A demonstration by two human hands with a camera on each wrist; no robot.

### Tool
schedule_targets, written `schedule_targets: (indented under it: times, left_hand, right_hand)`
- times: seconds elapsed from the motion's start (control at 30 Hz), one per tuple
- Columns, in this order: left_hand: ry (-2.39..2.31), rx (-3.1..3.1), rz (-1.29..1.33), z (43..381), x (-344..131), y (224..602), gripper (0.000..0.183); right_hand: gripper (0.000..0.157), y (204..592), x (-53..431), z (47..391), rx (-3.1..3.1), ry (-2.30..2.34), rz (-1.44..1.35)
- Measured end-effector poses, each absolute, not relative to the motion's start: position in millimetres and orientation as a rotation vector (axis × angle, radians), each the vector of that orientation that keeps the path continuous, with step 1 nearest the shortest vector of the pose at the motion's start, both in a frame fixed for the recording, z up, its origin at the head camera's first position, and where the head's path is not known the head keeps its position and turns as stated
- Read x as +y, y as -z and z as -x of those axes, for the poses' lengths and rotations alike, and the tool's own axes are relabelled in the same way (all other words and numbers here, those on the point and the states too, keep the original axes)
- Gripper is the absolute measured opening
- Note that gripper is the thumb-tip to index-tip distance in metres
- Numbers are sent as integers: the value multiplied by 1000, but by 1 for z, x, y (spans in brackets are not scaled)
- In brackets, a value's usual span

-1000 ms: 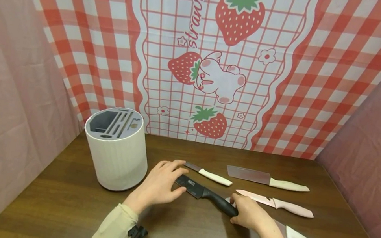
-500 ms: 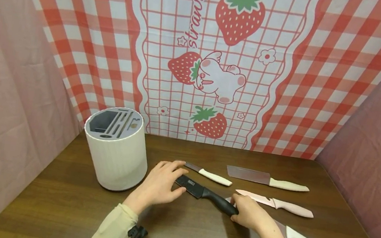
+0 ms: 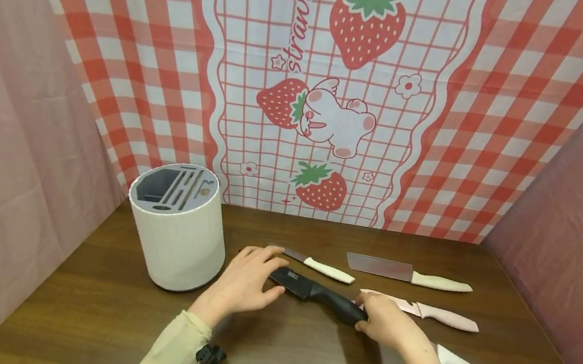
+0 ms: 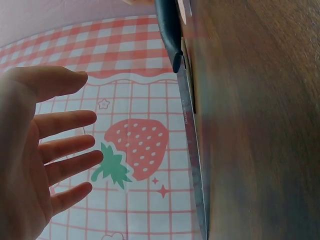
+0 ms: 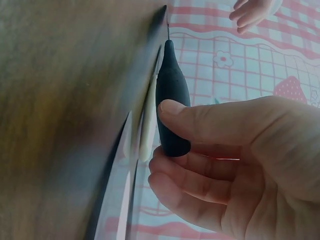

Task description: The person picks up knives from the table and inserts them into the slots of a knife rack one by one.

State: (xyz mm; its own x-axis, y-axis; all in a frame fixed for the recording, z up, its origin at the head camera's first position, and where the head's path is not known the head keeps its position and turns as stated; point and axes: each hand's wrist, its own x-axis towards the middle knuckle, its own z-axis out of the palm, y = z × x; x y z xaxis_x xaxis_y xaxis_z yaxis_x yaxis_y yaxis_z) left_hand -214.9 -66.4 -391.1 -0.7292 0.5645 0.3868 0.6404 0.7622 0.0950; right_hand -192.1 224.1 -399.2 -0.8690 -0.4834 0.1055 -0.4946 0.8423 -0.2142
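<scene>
Now, head: we see black knife (image 3: 318,293) mid-table, right of white holder (image 3: 179,253), right hand (image 3: 391,326) at its right end | left wrist: left hand (image 4: 25,160), fingers apart, near knife | right wrist: we see thumb and fingers clamped on black handle (image 5: 172,90).

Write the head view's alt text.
A person's right hand grips a black knife by its handle; the left hand hides part of its blade. Four light-handled knives lie on the wooden table, with a white slotted holder at left.
</scene>
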Motion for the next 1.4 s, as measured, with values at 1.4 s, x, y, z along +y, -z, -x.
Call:
schedule_targets:
  times: [1.4]
  left_hand:
    - [430, -2433, 891, 222, -68, 375, 55]
  right_hand:
    - [26, 361, 219, 198, -2542, -495, -721]
